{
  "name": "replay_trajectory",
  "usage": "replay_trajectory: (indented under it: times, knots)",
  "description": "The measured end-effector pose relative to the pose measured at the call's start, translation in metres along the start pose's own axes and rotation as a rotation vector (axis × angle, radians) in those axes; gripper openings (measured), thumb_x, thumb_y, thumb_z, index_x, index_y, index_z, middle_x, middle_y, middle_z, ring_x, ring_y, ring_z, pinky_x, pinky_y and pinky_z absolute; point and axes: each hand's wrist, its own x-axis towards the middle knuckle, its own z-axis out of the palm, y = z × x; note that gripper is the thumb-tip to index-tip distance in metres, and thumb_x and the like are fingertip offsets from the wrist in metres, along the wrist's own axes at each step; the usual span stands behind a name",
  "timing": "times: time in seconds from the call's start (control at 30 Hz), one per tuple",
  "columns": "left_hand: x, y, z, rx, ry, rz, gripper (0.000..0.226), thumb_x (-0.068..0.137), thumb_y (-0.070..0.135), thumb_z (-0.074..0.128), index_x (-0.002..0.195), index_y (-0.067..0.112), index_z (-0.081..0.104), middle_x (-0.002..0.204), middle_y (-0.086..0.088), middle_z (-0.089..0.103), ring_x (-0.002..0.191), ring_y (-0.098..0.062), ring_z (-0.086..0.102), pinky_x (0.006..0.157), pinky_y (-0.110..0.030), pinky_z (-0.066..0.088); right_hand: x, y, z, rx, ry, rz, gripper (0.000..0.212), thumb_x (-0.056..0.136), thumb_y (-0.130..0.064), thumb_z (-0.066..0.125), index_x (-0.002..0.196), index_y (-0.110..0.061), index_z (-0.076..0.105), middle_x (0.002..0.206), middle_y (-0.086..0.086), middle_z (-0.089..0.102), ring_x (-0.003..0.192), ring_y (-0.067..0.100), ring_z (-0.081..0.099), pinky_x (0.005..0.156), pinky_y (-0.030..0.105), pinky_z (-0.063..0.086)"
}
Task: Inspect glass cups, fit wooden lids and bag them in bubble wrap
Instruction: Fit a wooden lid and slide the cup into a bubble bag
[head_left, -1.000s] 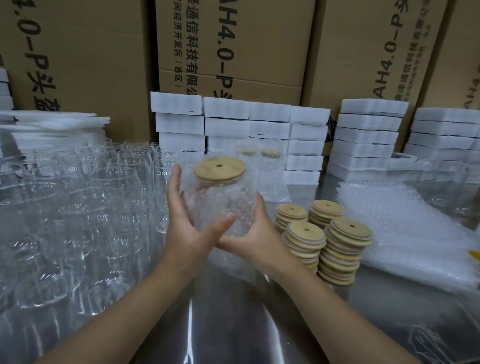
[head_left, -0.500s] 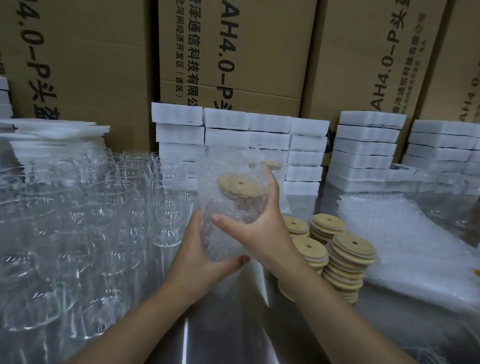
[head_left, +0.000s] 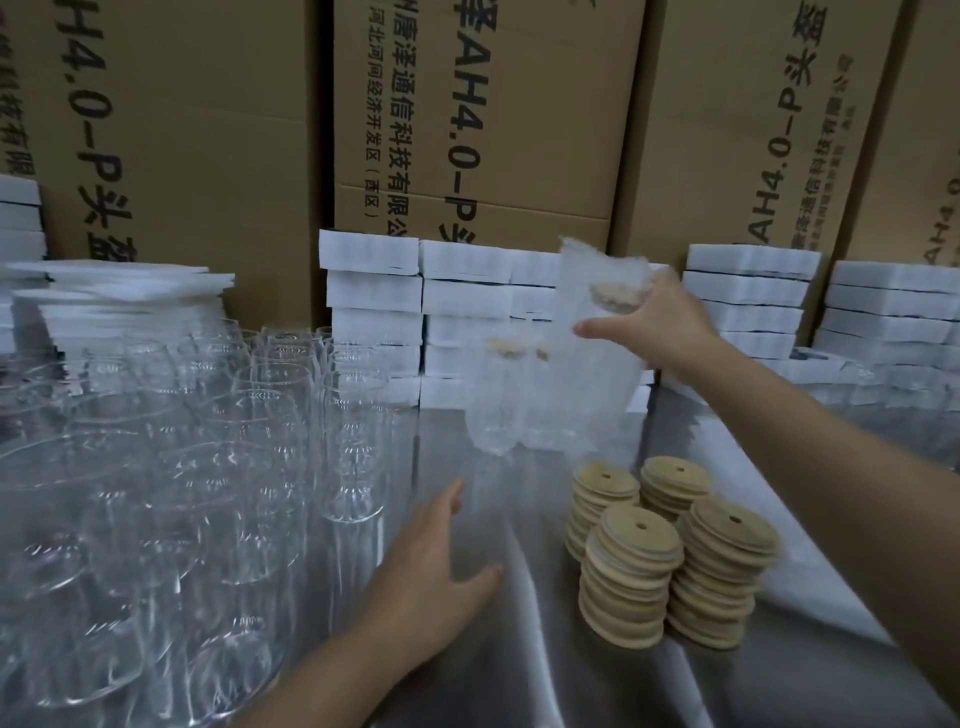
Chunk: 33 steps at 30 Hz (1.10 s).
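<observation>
My right hand (head_left: 660, 327) grips a bubble-wrapped glass cup (head_left: 597, 332) with a wooden lid, held out at the back centre above the table. Two other wrapped, lidded cups (head_left: 498, 395) stand just left of and below it. My left hand (head_left: 431, 566) hovers low over the steel table (head_left: 498, 649) with its fingers spread and nothing in it. Many bare glass cups (head_left: 208, 467) crowd the left side. Several stacks of wooden lids (head_left: 670, 551) stand at the right of centre.
White foam boxes (head_left: 467, 291) are stacked along the back, in front of tall cardboard cartons (head_left: 493, 114). White foam sheets (head_left: 119, 296) lie at the far left. Bubble wrap (head_left: 810, 587) lies under my right arm at the right.
My right hand has carried the wrapped cup away from me, up and to the back right. My left hand has let go of it and dropped towards the table.
</observation>
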Motion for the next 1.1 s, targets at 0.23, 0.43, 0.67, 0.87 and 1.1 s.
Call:
replay_trajectory:
  times: [0.23, 0.43, 0.67, 0.87, 1.1]
  knots:
    - [-0.001, -0.004, 0.0, 0.194, -0.067, 0.108, 0.086, 0.087, 0.051, 0.062, 0.151, 0.041, 0.005, 0.144, 0.021, 0.034, 0.134, 0.005, 0.03, 0.1, -0.009, 0.022, 0.045, 0.071, 0.01, -0.086, 0.012, 0.26, 0.099, 0.068, -0.042, 0.085, 0.139, -0.002, 0.03, 0.135, 0.017, 0.049, 0.12, 0.035, 0.049, 0.076, 0.035, 0.041]
    - [0.001, -0.009, 0.003, 0.236, -0.078, 0.17, 0.085, 0.087, 0.055, 0.058, 0.151, 0.042, 0.003, 0.141, 0.022, 0.036, 0.132, 0.006, 0.031, 0.104, -0.011, 0.023, 0.057, 0.092, 0.043, -0.072, -0.045, 0.316, 0.093, 0.074, -0.038, 0.082, 0.139, 0.003, 0.03, 0.138, 0.019, 0.046, 0.122, 0.036, 0.049, 0.082, 0.036, 0.043]
    - [0.002, -0.013, 0.003, 0.24, -0.072, 0.176, 0.083, 0.086, 0.056, 0.058, 0.149, 0.045, 0.004, 0.136, 0.025, 0.038, 0.128, 0.009, 0.033, 0.097, -0.002, 0.019, 0.065, 0.092, 0.071, -0.13, -0.107, 0.264, 0.092, 0.081, -0.039, 0.074, 0.142, 0.004, 0.02, 0.137, 0.021, 0.044, 0.119, 0.036, 0.05, 0.078, 0.036, 0.044]
    - [0.002, -0.014, 0.003, 0.242, -0.068, 0.173, 0.083, 0.086, 0.056, 0.057, 0.15, 0.043, 0.006, 0.138, 0.024, 0.04, 0.128, 0.009, 0.034, 0.093, -0.002, 0.02, 0.065, 0.097, 0.081, -0.19, -0.192, 0.265, 0.047, 0.099, -0.022, 0.05, 0.136, -0.002, 0.028, 0.129, 0.026, 0.037, 0.11, 0.037, 0.046, 0.085, 0.04, 0.04]
    - [0.001, -0.01, 0.003, 0.251, -0.066, 0.166, 0.081, 0.087, 0.055, 0.057, 0.151, 0.042, 0.009, 0.138, 0.022, 0.04, 0.129, 0.004, 0.037, 0.1, -0.009, 0.024, 0.065, 0.103, 0.069, -0.341, -0.461, 0.315, 0.075, 0.1, -0.015, 0.037, 0.151, -0.021, -0.017, 0.095, 0.022, 0.041, 0.076, 0.042, 0.038, 0.067, 0.042, 0.038]
